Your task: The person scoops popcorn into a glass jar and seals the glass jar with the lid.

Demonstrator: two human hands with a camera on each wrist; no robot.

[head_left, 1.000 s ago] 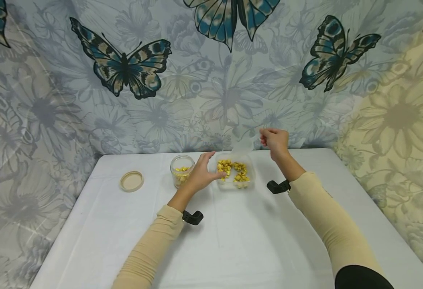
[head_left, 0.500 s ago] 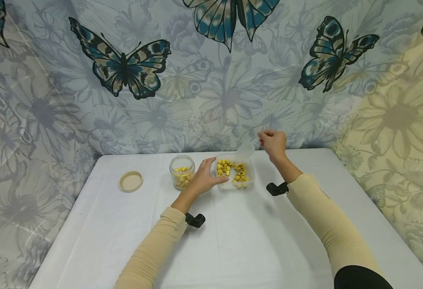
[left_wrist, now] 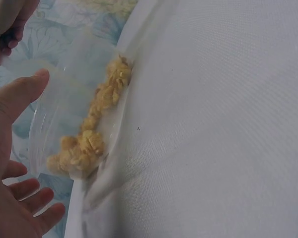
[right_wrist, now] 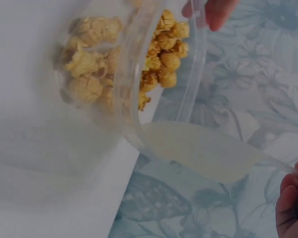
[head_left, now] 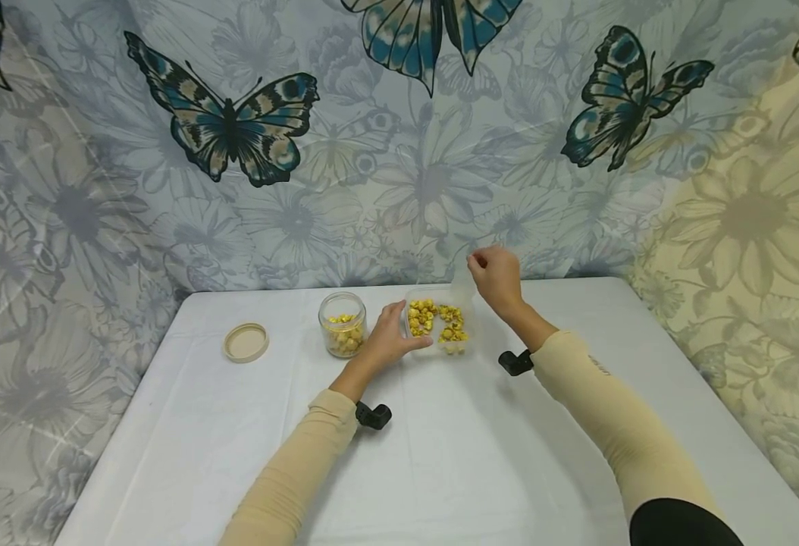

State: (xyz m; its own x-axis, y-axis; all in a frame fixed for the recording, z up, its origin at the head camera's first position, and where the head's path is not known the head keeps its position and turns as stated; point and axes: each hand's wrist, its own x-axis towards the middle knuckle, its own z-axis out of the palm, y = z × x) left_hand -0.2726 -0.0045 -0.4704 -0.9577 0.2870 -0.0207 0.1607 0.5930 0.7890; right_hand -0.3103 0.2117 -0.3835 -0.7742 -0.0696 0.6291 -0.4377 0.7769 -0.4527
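Note:
Caramel popcorn [head_left: 421,315] lies in a clear plastic container [right_wrist: 126,74] near the table's back edge. At the container's left side is my left hand [head_left: 387,337], thumb and fingers spread about its near left corner. Whether they touch the wall is unclear. My right hand [head_left: 496,280] is raised behind the container's right side, pinching the thin handle of a translucent white spoon [right_wrist: 203,148]. The spoon's bowl dips over the container's rim in the right wrist view. Left of my left hand stands a glass jar [head_left: 343,324] partly filled with popcorn, its mouth uncovered.
A round beige-rimmed lid [head_left: 245,343] lies flat on the white-covered table [head_left: 413,455], left of the jar. A patterned butterfly backdrop [head_left: 399,167] rises directly behind the table's back edge.
My right hand has shifted left with the spoon, closer to the container. My left hand has come slightly down and right, beside the container's left wall.

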